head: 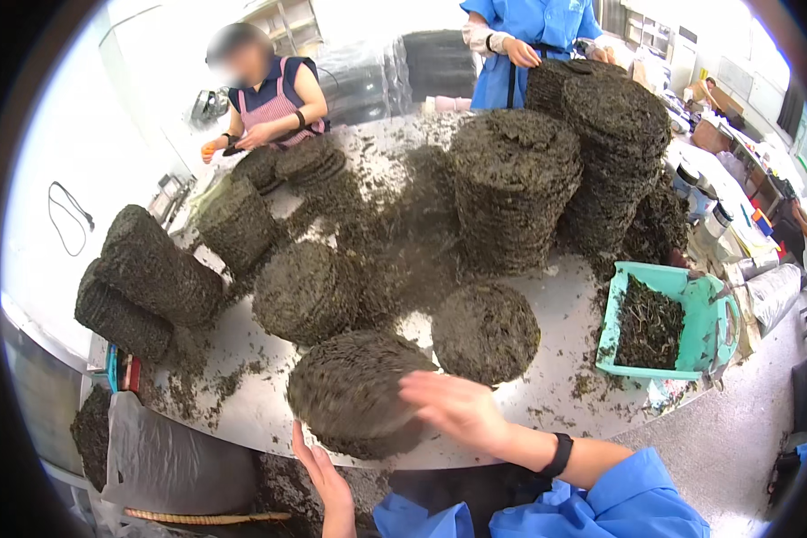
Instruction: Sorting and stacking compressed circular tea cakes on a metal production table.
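Note:
A thick round stack of dark dried seaweed sheets (350, 390) lies tilted at the near edge of the table. My left hand (326, 471) is beside its lower left edge, fingers extended, palm facing the stack; whether it presses on the seaweed is hard to tell. At the stack's right side is my right hand (454, 407), blurred and flat, fingers together and extended, at or just over the rim. Neither hand is closed around anything. Just beyond my right hand a round seaweed cake (487, 333) lies flat. Another stack (302, 292), leaning, sits behind the tilted one.
Tall seaweed stacks (514, 188) stand at the back right, others (161, 269) lie on the left. A turquoise bin (706, 356) holds loose scraps. Crumbs litter the white table (565, 410). Two co-workers, one in an apron (265, 101), one in blue (521, 27), stand across it.

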`<state>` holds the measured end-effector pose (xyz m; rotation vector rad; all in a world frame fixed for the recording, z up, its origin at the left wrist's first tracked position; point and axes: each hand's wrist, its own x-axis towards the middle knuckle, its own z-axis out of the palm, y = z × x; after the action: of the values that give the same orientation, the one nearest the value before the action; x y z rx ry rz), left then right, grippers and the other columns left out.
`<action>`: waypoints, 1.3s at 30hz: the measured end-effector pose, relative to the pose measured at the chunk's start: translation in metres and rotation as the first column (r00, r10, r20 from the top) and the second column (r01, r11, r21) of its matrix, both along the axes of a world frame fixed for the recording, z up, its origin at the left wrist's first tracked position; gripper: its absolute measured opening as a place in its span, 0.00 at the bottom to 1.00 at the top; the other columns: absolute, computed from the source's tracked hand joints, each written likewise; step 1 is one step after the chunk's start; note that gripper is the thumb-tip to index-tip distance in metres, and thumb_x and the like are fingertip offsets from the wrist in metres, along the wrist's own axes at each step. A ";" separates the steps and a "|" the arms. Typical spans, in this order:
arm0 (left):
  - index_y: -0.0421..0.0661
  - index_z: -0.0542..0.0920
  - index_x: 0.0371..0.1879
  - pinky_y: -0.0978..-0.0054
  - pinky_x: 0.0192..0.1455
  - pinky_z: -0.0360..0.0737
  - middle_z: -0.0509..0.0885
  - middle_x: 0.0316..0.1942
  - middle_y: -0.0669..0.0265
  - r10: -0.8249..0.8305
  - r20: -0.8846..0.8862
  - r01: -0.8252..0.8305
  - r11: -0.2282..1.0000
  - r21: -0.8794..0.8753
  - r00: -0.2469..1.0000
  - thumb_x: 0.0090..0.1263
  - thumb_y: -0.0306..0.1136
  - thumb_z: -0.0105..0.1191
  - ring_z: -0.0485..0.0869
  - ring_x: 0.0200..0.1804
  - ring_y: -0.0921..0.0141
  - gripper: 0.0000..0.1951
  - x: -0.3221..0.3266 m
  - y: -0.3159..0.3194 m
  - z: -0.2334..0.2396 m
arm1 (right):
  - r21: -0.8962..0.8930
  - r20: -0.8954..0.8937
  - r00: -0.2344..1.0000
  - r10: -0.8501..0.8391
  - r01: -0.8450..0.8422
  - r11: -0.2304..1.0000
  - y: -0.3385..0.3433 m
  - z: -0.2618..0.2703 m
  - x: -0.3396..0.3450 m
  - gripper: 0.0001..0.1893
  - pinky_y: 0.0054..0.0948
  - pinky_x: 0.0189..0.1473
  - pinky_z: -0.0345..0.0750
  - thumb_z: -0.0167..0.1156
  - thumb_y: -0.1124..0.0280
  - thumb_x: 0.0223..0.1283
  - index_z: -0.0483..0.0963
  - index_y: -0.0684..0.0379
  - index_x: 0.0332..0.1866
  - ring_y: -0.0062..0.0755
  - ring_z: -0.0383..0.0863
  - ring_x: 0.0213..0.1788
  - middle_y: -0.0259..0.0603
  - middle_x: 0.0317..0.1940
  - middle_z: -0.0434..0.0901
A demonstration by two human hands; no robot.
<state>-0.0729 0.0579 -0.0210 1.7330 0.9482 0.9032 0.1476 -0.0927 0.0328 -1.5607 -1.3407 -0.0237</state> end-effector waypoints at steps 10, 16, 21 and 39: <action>0.34 0.47 0.71 0.57 0.75 0.45 0.42 0.73 0.51 -0.015 -0.180 0.014 1.000 -0.009 0.983 0.67 0.38 0.58 0.44 0.75 0.54 0.42 0.006 -0.001 -0.003 | -0.078 -0.941 0.215 -0.261 0.614 0.786 -0.067 -0.076 0.080 0.14 0.27 0.58 0.68 0.56 0.63 0.69 0.76 0.63 0.49 0.25 0.73 0.54 0.34 0.46 0.78; 0.33 0.48 0.70 0.58 0.75 0.44 0.45 0.72 0.50 0.006 -0.177 0.020 0.990 0.141 0.984 0.67 0.36 0.57 0.45 0.75 0.55 0.40 0.011 -0.004 0.009 | -0.140 -0.176 0.925 -0.338 0.316 0.938 -0.055 -0.049 0.035 0.25 0.44 0.67 0.61 0.66 0.64 0.55 0.71 0.56 0.58 0.46 0.68 0.64 0.45 0.59 0.72; 0.38 0.49 0.72 0.61 0.74 0.48 0.49 0.72 0.55 -0.043 -0.020 0.045 0.989 0.142 0.999 0.71 0.36 0.52 0.52 0.74 0.60 0.36 0.010 -0.015 0.020 | -0.282 0.183 0.979 0.092 -0.038 0.959 -0.023 0.002 -0.027 0.40 0.50 0.73 0.52 0.69 0.59 0.49 0.61 0.55 0.69 0.47 0.60 0.71 0.44 0.68 0.63; 0.35 0.44 0.72 0.61 0.74 0.46 0.46 0.72 0.47 -0.034 0.022 0.036 0.995 -0.095 0.999 0.60 0.36 0.64 0.48 0.73 0.55 0.48 0.019 0.003 -0.029 | -0.208 -0.113 0.815 -0.569 0.540 0.815 -0.061 -0.038 0.045 0.28 0.41 0.68 0.60 0.64 0.72 0.56 0.65 0.60 0.63 0.48 0.58 0.69 0.51 0.67 0.60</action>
<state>-0.0539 0.0605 -0.0501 1.6512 0.9304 0.8385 0.1930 -0.1540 -0.0053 -2.0091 -0.7233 -0.1416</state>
